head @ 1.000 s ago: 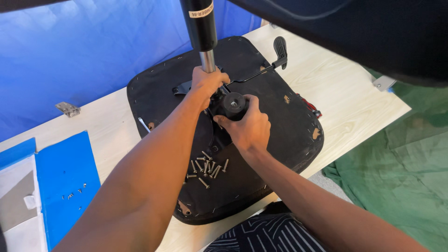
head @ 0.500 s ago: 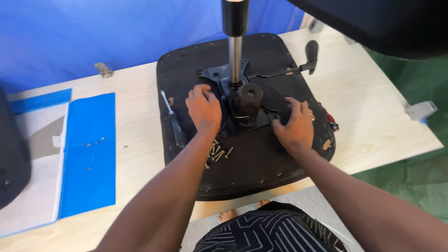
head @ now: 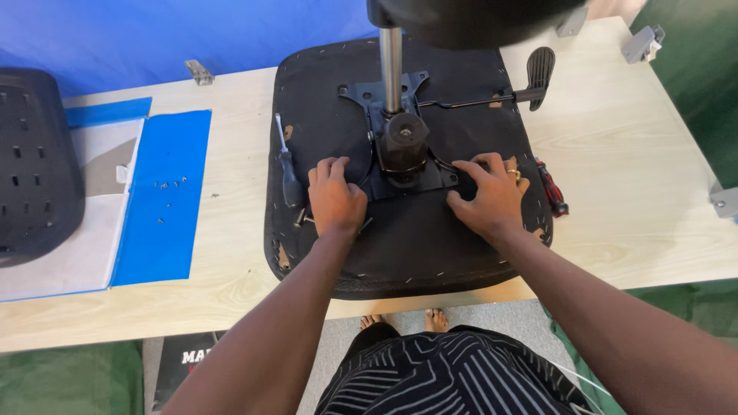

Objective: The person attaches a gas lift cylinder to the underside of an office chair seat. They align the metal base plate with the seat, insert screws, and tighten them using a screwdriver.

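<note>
Resting palm-down on the upturned black seat base, both hands flank the metal mounting plate and its upright gas cylinder. Left hand lies flat, fingers spread, gripping nothing, just beside a screwdriver. Right hand lies open at the plate's edge, fingertips touching it, also holding nothing. Seat base sits centred on the wooden desk. Blue sheet carries small screws at left.
</note>
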